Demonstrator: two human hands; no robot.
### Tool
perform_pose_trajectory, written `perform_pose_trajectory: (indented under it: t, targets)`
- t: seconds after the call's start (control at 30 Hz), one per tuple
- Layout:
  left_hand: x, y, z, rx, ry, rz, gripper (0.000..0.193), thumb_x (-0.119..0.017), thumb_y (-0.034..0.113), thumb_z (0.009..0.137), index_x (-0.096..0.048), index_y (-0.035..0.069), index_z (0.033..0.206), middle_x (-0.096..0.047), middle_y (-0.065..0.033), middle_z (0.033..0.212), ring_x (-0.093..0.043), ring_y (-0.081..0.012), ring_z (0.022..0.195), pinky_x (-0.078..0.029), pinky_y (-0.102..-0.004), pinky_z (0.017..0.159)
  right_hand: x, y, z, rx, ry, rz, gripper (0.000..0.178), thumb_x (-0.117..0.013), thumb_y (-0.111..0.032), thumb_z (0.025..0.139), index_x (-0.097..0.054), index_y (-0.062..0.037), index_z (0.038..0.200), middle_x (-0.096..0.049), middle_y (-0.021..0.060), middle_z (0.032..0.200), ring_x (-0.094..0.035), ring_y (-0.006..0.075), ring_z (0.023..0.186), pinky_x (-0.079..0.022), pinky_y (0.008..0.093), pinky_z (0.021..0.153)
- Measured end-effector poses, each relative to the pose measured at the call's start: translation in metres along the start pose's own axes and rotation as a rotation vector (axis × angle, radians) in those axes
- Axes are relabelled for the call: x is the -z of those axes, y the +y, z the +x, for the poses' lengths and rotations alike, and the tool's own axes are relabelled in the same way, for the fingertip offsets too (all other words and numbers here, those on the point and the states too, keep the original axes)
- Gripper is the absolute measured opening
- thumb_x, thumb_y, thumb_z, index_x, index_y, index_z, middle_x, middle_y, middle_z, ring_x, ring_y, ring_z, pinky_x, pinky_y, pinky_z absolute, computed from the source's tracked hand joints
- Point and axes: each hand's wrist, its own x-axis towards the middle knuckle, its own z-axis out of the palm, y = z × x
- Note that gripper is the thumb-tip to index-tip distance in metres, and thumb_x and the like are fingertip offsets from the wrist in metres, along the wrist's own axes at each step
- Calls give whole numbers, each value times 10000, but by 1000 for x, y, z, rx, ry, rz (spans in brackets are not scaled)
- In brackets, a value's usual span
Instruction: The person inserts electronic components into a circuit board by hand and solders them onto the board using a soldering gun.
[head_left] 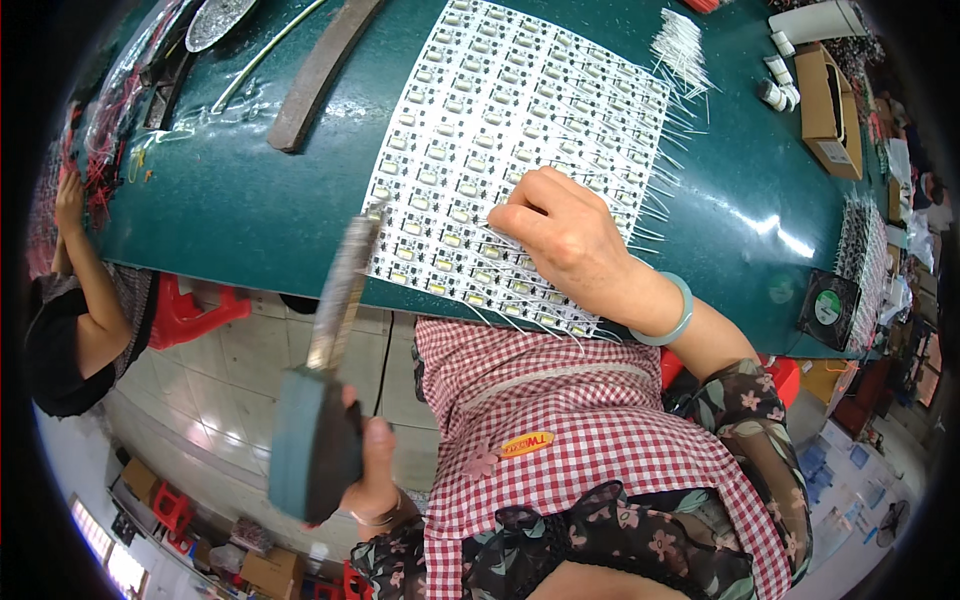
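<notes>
Gripping a soldering iron (331,345) in the left hand (376,472), pinching something indistinct with the right hand (572,238) over an LED panel (472,140); best done without jostling wires (625,140).

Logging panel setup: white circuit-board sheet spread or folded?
Spread: the circuit-board sheet lies flat on the green table, with rows of components facing up and no fold visible.

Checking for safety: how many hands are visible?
3 clearly: left hand on the tool, right hand over the sheet, a co-worker's hand at far left; others may be hidden.
</notes>
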Motion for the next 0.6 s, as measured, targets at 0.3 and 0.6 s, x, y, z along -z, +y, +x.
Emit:
perform_pose_trajectory:
  t: [0.3, 0.6]
  targets:
    - [-3, 5, 20, -250, 99, 37, 485, -575, -82, 777, -460, -157, 1242, -613, -251, 1138, -449, -95, 482, -369, -215, 447, 19, -10, -2, 1, 42, -48, 164, -615, 51, 691, -619, -24, 836, -485, 70, 769, -516, 227, 698, -439, 341, 566]
    - [-22, -14, 7, 102, -124, 38, 439, -695, -50, 787, -566, -73, 1206, -579, -93, 881, -502, -96, 539, -414, -220, 484, 1, -7, -3, -11, 80, -69, 193, -615, 37, 694, -601, -32, 874, -455, 75, 757, -501, 232, 704, -429, 341, 572]
